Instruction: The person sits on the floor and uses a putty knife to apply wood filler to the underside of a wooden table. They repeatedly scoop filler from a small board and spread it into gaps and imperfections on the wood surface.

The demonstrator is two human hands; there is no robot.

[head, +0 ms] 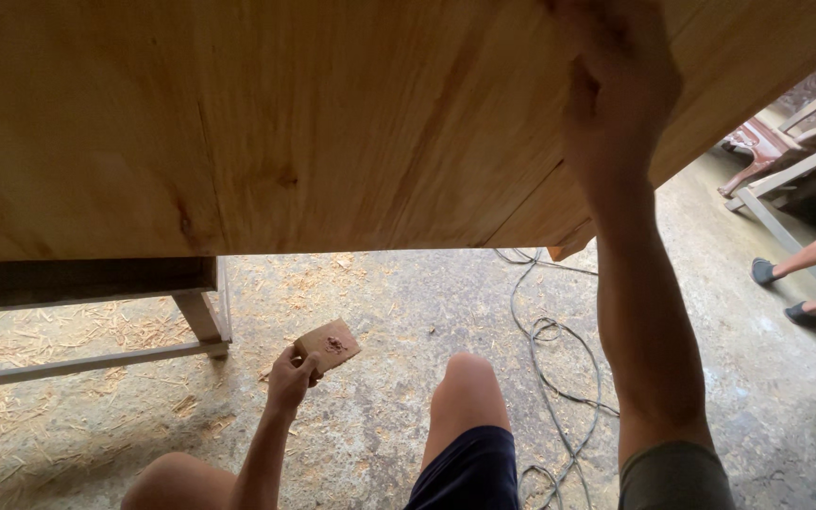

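Note:
A large pale wooden panel [266, 123] fills the upper part of the head view, its lower edge running above the floor. My right hand [616, 94] reaches up and lies flat against the panel's surface near its right side. My left hand [290, 378] is low, below the panel, shut on a small tan sanding block [330, 346] with a reddish-brown smear on its face. My knees and dark blue shorts [469, 467] show at the bottom.
A wooden stand with legs and a rail [202, 321] sits under the panel at left. Wood shavings litter the concrete floor [380, 302]. A grey cable [559, 378] snakes across the floor. Another person's legs [809, 274] and wooden furniture frames [786, 142] are at right.

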